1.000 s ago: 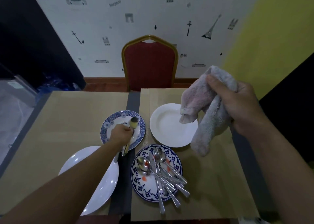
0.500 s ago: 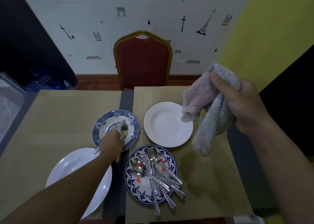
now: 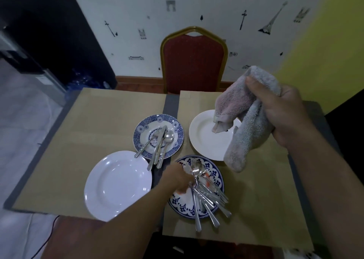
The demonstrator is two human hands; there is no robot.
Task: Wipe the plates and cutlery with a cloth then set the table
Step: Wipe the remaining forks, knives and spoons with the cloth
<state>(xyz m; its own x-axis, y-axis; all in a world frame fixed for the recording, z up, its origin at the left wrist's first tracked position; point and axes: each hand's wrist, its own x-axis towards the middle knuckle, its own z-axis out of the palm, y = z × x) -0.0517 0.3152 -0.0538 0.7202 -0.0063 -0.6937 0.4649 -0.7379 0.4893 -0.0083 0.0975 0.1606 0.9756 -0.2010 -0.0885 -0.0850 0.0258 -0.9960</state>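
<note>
My right hand (image 3: 283,113) grips a grey-pink cloth (image 3: 242,129) that hangs above a white plate (image 3: 202,140) at the right. My left hand (image 3: 177,178) is blurred and reaches into a pile of spoons and forks (image 3: 208,197) on the near blue-patterned plate (image 3: 181,205), which has orange smears. Its fingertips are among the spoon bowls, and the grip is hidden. A second blue-patterned plate (image 3: 141,130) further back carries a fork, a knife and a spoon (image 3: 160,142). At the near left lies a larger white plate (image 3: 118,186).
Two tan mats (image 3: 98,125) cover the grey table, with a dark gap between them. A red chair with a gold frame (image 3: 194,62) stands at the far side against the patterned wall. The table's left edge drops to a pale floor.
My left hand has let go of the cutlery on the far blue plate and moved back to the pile on the near blue plate. My right hand keeps hold of the cloth.
</note>
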